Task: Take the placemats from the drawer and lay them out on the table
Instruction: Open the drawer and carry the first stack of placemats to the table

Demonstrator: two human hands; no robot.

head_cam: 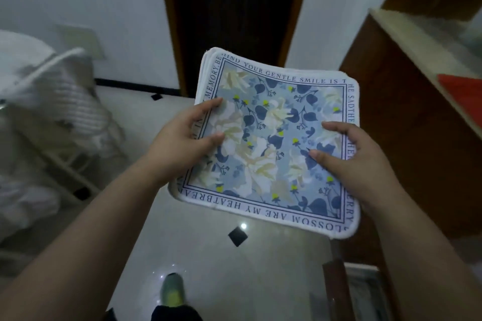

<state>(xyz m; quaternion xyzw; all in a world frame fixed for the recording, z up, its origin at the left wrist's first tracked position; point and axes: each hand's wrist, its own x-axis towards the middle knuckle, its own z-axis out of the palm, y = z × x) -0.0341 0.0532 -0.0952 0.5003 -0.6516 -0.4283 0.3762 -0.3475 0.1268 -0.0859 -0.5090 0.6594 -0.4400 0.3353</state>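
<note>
1. A stack of placemats [273, 138] is held in the air above the glossy pale floor [208, 255], the top one printed with blue and cream flowers inside a border of lettering; layered edges show at the stack's far left corner.
2. The left hand [182, 138] grips the stack's left edge, thumb and a fingertip lying on the print, the other fingers hidden beneath.
3. The right hand [349, 161] grips the stack's right edge, thumb and forefinger spread on top, the rest under the mats.
4. Right of the stack stands a brown wooden cabinet [407, 112] with a red item [461, 88] on its top.
5. Beyond the stack is a dark doorway [234, 8].
6. Left of the stack sits a blurred white heap, possibly laundry on a rack [52, 101].
7. Below the stack, a foot in a greenish shoe [172, 289] rests on the floor.
</note>
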